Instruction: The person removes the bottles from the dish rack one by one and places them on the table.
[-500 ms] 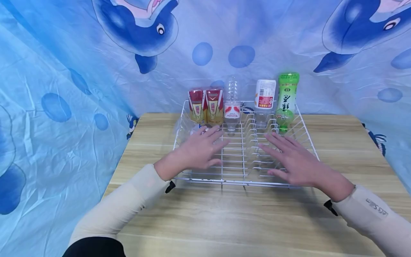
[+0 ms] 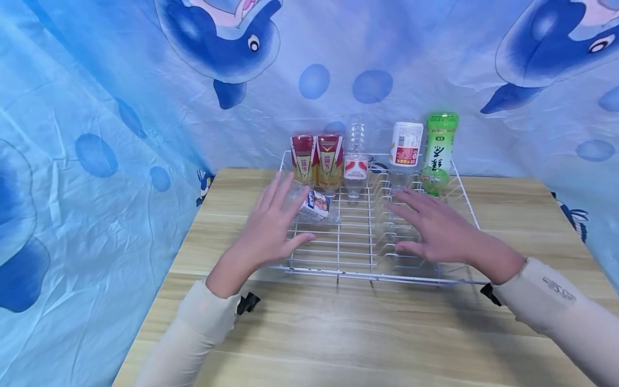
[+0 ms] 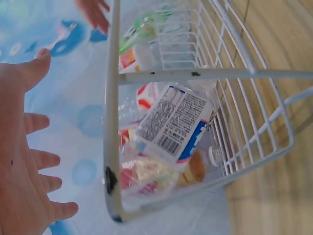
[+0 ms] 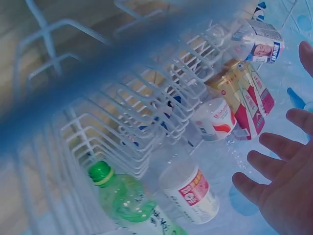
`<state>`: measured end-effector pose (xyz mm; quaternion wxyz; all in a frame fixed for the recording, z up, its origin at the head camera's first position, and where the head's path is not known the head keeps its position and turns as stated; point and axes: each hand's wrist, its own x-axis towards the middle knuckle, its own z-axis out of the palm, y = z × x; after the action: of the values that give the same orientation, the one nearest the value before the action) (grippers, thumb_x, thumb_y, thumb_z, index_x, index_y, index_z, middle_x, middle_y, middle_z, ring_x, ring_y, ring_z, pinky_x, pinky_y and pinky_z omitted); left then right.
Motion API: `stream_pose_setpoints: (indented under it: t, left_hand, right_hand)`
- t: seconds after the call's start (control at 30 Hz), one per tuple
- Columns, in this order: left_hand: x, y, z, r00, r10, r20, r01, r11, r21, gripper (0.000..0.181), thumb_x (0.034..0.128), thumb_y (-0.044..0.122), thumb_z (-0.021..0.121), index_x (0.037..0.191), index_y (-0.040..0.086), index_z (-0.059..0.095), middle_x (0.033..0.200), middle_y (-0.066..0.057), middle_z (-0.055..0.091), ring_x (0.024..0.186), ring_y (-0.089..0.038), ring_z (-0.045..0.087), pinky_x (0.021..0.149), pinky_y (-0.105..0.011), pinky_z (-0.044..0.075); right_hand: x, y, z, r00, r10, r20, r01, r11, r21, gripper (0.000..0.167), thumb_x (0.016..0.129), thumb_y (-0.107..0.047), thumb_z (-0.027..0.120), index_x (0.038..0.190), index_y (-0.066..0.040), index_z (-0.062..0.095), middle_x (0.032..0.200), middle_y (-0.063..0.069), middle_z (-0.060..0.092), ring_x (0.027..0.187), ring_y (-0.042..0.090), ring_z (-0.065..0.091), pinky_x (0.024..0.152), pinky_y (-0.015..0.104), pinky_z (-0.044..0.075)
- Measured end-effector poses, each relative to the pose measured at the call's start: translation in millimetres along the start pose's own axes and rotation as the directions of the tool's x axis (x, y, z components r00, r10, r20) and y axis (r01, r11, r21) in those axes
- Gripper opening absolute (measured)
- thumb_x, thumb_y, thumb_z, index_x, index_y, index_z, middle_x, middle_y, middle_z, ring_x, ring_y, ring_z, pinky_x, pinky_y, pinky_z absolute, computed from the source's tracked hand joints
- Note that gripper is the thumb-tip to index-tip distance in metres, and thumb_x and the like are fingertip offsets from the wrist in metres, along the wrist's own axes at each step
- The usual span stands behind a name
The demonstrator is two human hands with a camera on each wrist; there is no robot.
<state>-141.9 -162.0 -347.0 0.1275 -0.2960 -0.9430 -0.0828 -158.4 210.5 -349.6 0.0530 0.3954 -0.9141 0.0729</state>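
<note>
My left hand (image 2: 266,231), fingers spread, hovers over the left side of a white wire dish rack (image 2: 355,277). Close by its fingertips, a clear plastic bottle (image 2: 316,206) with a white and blue label lies tilted. The right hand (image 2: 437,228) is spread over the right side, holding nothing. Along the back of the rack stand two red and gold drink packs (image 2: 303,158), a clear bottle (image 2: 357,169) with a red and white label, another bottle (image 2: 407,142) with a white and red label, and a green tea bottle (image 2: 439,153), cap down in the right wrist view.
The rack sits on a wood-grain table (image 2: 329,333). Behind and to the left hangs a blue sheet (image 2: 348,43) printed with dolphins. Raised wire prongs (image 2: 387,236) run front to back in the rack's right half.
The left hand has moved left, uncovering more of the tilted bottle's label. The right hand has barely shifted. The head view has turned slightly.
</note>
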Motion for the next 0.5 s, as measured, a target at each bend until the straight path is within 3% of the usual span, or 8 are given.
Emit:
stream_pose_setpoints:
  t: [0.1,0.23,0.37,0.5]
  left_hand:
    - [-13.4,-2.0,2.7,0.997,-0.064,-0.038,0.06,0.995,-0.078,0.097,0.0914,0.058,0.064,0.163,0.015,0.017,0.168,-0.013,-0.008,0.153,-0.035,-0.01,0.121,-0.057,0.006]
    - [-29.1,-2.8,9.4,0.987,-0.15,-0.055,0.137,0.972,-0.192,0.102,0.0904,0.056,0.068,0.163,0.013,0.011,0.168,-0.01,-0.013,0.153,-0.03,-0.011,0.122,-0.057,0.007]
    - [-42.5,-4.4,17.3,0.972,-0.232,-0.032,0.212,0.93,-0.301,0.103,0.0906,0.057,0.067,0.164,0.018,0.006,0.168,-0.005,-0.016,0.154,-0.03,-0.008,0.118,-0.063,0.013]
    - [-52.1,-7.7,26.3,0.957,-0.292,0.004,0.268,0.873,-0.408,0.102,0.0914,0.06,0.064,0.164,0.024,0.001,0.168,0.001,-0.017,0.154,-0.031,-0.004,0.114,-0.07,0.018]
  right_hand:
    - [7.6,0,-6,1.0,-0.004,0.005,0.004,1.0,0.004,0.091,0.084,-0.05,0.079,0.154,-0.008,0.04,0.157,0.024,0.035,0.144,0.046,0.031,0.111,0.065,0.031]
    - [18.8,-1,-13,1.0,-0.021,0.004,0.021,1.0,0.004,0.093,0.082,-0.046,0.082,0.154,-0.004,0.039,0.155,0.026,0.037,0.142,0.046,0.034,0.11,0.064,0.033]
    - [30.1,-3,-19,1.0,-0.023,0.013,0.022,1.0,0.018,0.095,0.082,-0.045,0.082,0.155,-0.004,0.037,0.155,0.025,0.037,0.141,0.045,0.036,0.11,0.063,0.034]
    - [41.5,-6,-19,0.999,0.004,0.046,-0.006,0.999,0.04,0.099,0.082,-0.048,0.082,0.158,-0.006,0.032,0.157,0.023,0.035,0.142,0.043,0.035,0.112,0.06,0.034]
